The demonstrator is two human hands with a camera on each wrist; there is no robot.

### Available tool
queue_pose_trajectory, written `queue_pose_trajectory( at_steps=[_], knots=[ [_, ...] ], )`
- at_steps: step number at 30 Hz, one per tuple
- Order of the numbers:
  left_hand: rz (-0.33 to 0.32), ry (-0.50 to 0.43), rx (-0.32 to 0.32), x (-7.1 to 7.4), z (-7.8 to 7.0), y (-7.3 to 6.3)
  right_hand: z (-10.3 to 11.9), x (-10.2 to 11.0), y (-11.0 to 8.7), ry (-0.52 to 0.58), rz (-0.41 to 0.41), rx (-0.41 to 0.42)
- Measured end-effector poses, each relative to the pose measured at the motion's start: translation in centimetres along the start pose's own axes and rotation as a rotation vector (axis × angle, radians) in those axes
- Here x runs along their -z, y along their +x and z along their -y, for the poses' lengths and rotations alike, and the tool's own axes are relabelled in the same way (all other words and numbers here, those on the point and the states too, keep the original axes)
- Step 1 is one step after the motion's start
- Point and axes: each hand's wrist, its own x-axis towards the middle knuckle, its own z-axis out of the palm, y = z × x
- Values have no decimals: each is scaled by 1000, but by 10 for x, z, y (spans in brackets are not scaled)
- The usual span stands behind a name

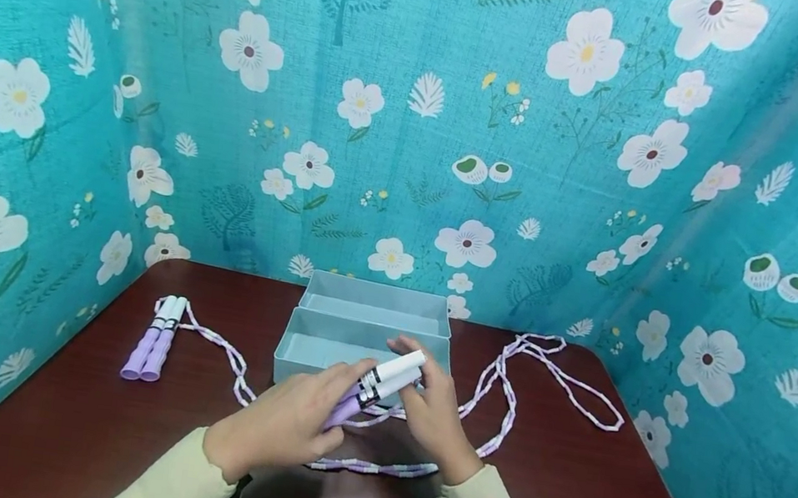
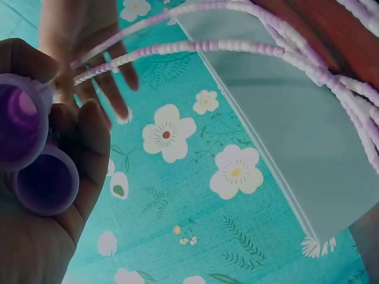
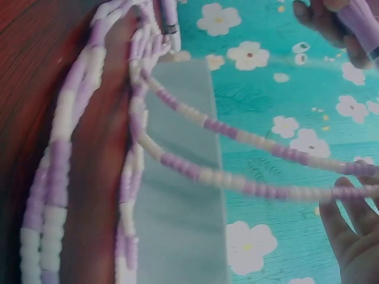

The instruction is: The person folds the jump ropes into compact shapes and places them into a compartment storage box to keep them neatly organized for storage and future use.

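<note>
My left hand (image 1: 281, 423) grips the two purple-and-white handles (image 1: 393, 373) of a beaded jump rope side by side, white ends slanting up to the right. In the left wrist view, the hollow purple handle ends (image 2: 47, 182) face the camera. My right hand (image 1: 439, 418) is by the white ends, thumb below and fingers above. Its fingers look extended in the right wrist view, beside two beaded strands (image 3: 260, 188) running from the handles. On the left of the table lies a second pair of jump rope handles (image 1: 155, 343), with its beaded cord (image 1: 233, 358) trailing right.
A grey-blue box (image 1: 288, 369) stands behind my hands with its lid (image 1: 378, 291) raised at the back. Lilac-and-white beaded rope (image 1: 496, 371) loops over the right of the dark red table (image 1: 594, 493). A turquoise floral curtain (image 1: 388, 214) surrounds the back and sides.
</note>
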Motion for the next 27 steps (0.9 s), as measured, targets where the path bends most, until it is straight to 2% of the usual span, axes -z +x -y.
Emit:
queue_pose_trajectory(
  at_steps=[3, 5, 7, 9, 14, 18, 21, 27],
  knots=[
    [-60, 62, -25, 2, 4, 0, 11, 4, 3, 33, -23, -8],
    [-99, 117, -35, 5, 8, -1, 29, 10, 5, 53, -38, -20],
    [-122, 176, -25, 9, 12, -1, 45, 16, 6, 64, -55, -26],
    [-137, 228, -1, 13, 15, -1, 50, 21, 6, 77, -62, -33],
    [-166, 292, 46, 19, 22, 1, 35, 24, 5, 131, -87, 1],
    [-169, 292, 61, 23, 26, 0, 37, 28, 6, 143, -41, 38],
    [-202, 302, 48, 28, 29, -2, 38, 34, 5, 129, 18, 26],
    [-333, 279, 8, 43, 32, -2, 40, 46, 5, 78, 144, -105]
  ],
)
